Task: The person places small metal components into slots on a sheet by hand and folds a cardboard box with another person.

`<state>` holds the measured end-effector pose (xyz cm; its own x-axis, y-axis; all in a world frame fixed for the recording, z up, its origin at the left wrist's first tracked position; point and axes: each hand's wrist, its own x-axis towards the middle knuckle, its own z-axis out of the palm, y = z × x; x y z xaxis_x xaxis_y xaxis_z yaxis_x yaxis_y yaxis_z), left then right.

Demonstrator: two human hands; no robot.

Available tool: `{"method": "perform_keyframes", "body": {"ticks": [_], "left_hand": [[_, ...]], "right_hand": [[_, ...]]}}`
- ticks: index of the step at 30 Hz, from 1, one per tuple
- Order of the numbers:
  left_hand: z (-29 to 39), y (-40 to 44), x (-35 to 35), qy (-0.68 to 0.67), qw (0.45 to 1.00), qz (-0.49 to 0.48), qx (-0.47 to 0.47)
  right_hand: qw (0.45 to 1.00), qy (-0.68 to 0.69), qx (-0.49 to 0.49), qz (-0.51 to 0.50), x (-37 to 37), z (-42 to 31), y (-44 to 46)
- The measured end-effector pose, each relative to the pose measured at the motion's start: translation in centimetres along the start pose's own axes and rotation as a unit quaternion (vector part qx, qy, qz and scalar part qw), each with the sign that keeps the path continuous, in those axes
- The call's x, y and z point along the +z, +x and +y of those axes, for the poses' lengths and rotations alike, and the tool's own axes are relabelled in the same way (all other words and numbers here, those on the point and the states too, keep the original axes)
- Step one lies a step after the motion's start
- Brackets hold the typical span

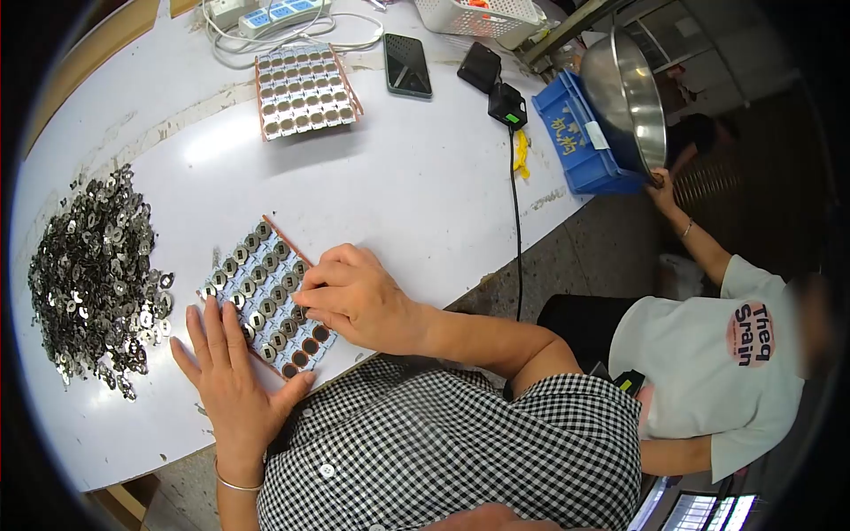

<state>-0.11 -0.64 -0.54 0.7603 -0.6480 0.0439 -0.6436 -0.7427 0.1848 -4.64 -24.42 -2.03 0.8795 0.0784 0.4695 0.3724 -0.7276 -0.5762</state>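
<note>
From where I'm standing, the person's left hand [226, 376] is lying with its fingers spread apart, its fingertips overlapping the edge of a panel [285, 237] that is resting on the white table [416, 203], rows of metal pieces [248, 288] sitting on it. The right hand [354, 296] is hovering low over the panel's other side with thumb and fingers bunched together, though I can't tell whether they are pinching a piece, while dark round discs [310, 346] are showing just beside it. A heap of small metal parts [97, 274] is lying beyond the left hand.
</note>
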Motion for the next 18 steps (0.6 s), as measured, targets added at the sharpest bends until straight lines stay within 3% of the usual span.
{"method": "perform_keyframes", "body": {"ticks": [18], "left_hand": [[-0.29,-0.09,0.10,-0.028,0.999,-0.021,0.012]], "right_hand": [[1.000,-0.027,-0.007,0.001,-0.07,0.16,-0.83]]}}
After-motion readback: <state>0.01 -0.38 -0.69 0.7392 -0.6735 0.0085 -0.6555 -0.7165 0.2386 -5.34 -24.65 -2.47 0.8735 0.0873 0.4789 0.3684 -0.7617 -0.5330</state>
